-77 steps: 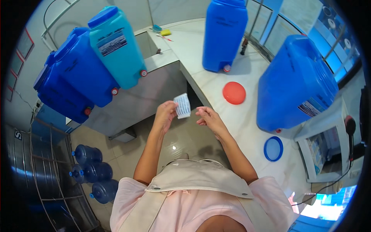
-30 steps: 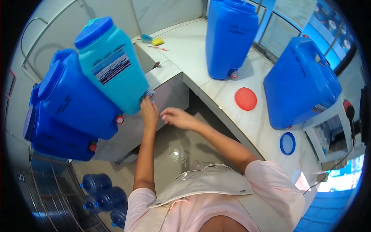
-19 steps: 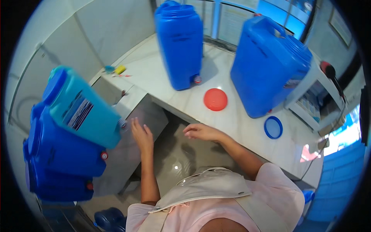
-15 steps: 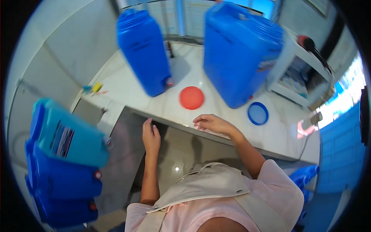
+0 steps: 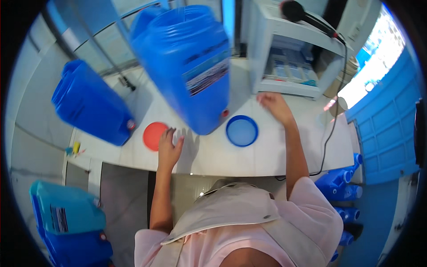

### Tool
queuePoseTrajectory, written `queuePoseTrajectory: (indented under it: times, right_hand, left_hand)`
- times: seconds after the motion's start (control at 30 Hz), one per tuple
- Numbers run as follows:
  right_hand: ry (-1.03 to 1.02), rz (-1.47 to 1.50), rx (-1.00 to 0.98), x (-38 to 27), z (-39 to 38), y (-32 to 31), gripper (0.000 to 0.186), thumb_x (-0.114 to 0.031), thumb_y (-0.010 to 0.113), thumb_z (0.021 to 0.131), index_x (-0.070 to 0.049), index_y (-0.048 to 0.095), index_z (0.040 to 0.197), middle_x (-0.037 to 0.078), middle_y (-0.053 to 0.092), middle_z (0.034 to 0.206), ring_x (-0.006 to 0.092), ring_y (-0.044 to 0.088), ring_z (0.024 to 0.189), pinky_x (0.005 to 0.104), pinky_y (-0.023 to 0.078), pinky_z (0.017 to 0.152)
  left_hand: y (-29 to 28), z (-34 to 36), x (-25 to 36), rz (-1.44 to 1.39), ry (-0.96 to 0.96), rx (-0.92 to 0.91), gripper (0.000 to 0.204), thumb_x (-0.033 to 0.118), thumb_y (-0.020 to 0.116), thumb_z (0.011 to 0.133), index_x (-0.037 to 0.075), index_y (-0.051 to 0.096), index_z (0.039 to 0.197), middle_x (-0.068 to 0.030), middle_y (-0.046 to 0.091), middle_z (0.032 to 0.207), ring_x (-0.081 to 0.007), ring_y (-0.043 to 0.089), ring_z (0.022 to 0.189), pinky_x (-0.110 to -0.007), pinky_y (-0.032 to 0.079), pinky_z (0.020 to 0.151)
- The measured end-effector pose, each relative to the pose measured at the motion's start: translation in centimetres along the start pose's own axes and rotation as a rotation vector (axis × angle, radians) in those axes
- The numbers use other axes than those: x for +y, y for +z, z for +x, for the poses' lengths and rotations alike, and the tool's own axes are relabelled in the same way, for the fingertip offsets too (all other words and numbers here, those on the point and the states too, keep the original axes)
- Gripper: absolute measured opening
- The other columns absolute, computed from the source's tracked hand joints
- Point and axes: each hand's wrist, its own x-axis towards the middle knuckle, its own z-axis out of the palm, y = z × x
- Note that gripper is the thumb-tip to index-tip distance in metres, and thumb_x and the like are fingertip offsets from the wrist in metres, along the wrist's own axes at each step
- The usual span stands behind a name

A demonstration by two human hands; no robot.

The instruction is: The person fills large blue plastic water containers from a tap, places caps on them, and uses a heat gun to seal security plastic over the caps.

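My left hand reaches over the white countertop with its fingers apart, close to the right edge of a round red lid. Nothing shows in it, and I cannot tell whether a fingertip touches the lid. My right hand hovers beside the foot of a small white shelf unit, its fingers loosely bent and nothing visible in them. Between my hands stands a large blue jerrycan, uncapped, with a small red-capped spout low down. A round blue lid lies at its right.
A smaller blue jerrycan stands at the counter's left. Turquoise and blue containers sit lower left. A black hair-dryer-like device rests atop the shelf unit; its cord crosses the counter. More blue containers are at lower right.
The view has turned to the right. My left hand has come from off the counter's edge to beside the red lid. My right hand has moved right and farther over the counter.
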Motion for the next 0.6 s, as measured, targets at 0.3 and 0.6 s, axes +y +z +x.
queuePoseTrajectory:
  times: [0.3,0.6]
  right_hand:
    - [0.067,-1.086,0.213,9.9,15.7,-12.9,0.024,-0.022,0.063,0.073,-0.008,0.065,0.093,0.014,0.063,0.097,0.0353,0.057,0.089,0.0428,0.043,0.083]
    - [-0.181,-0.673,0.499,10.6,12.7,-16.1,0.023,-0.02,0.06,0.078,-0.001,0.067,0.089,0.018,0.064,0.084,0.0343,0.061,0.078,0.0391,0.045,0.07]
  left_hand:
    - [2.0,-0.5,9.8,-0.286,-0.237,-0.297,0.024,0.014,0.053,0.084,-0.001,0.059,0.101,-0.0194,0.06,0.099,-0.0346,0.058,0.086,-0.038,0.046,0.074]
    - [1.8,-0.5,11.1,-0.305,-0.157,-0.229,0.024,0.017,0.053,0.087,0.0,0.059,0.104,-0.0153,0.062,0.099,-0.0249,0.06,0.081,-0.031,0.047,0.068]
